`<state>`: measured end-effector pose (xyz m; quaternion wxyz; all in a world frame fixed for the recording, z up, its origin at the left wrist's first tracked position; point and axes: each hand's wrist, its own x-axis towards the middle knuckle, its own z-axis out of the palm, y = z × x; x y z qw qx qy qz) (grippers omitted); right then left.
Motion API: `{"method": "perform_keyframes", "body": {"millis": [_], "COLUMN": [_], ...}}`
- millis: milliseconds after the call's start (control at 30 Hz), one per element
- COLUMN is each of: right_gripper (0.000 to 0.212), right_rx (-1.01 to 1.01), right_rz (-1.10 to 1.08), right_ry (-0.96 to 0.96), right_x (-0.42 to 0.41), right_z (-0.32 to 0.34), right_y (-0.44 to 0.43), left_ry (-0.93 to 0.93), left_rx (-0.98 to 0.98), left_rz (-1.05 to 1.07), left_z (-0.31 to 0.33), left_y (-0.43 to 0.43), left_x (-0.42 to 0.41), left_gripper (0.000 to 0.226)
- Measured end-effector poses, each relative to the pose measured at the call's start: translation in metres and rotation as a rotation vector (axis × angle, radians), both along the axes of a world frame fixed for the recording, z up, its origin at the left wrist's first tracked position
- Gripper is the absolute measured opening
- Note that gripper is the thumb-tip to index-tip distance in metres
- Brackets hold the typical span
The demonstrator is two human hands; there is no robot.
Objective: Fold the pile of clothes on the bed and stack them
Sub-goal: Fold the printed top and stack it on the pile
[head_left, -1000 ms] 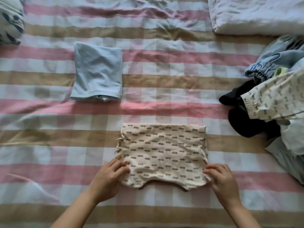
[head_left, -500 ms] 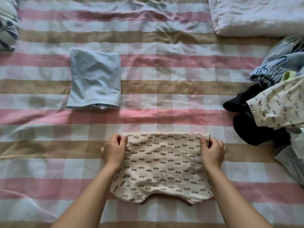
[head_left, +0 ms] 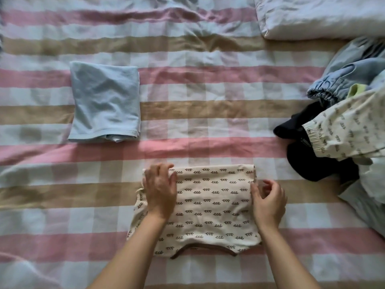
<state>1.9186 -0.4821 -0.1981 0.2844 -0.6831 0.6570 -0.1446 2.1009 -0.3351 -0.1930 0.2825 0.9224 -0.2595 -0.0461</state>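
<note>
Presses left hand (head_left: 160, 190), fingers spread, onto far-left corner of printed garment (head_left: 212, 209), no longer pinching (right hand (head_left: 268, 203) alongside, loosely curled, empty).

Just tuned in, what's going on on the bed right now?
A person is folding a cream patterned shirt on the checked bedspread. The left hand lies flat on its left side. The right hand is at its right edge, fingers curled, grip unclear. One folded blue garment lies further up on the left, and the unfolded pile sits on the right.
</note>
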Motion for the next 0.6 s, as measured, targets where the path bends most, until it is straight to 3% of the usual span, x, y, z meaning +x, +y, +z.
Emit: {"method": "perform_keyframes", "body": {"millis": [100, 233, 433, 533, 600], "right_gripper": [0.03, 0.027, 0.033, 0.037, 0.028], "right_rx": [0.05, 0.106, 0.18, 0.257, 0.289], "right_rz": [-0.02, -0.067, -0.123, -0.125, -0.124], "right_ry": [0.031, 0.069, 0.191, 0.275, 0.272], "right_x": [-0.033, -0.065, -0.07, -0.069, -0.065], "right_z": [0.005, 0.007, 0.007, 0.004, 0.006], "right_y": [0.022, 0.045, 0.063, 0.069, 0.07], "left_ry": [0.191, 0.36, 0.345, 0.324, 0.343], "left_rx": [-0.111, -0.012, 0.069, 0.147, 0.246], "left_rz": [-0.225, -0.284, -0.268, -0.242, -0.227], "left_z": [0.01, 0.003, -0.002, -0.007, -0.011], "left_y": [-0.039, -0.084, -0.118, -0.126, -0.13], "left_x": [-0.046, -0.097, -0.122, -0.127, -0.129], "left_gripper": [0.022, 0.017, 0.02, 0.038, 0.053]}}
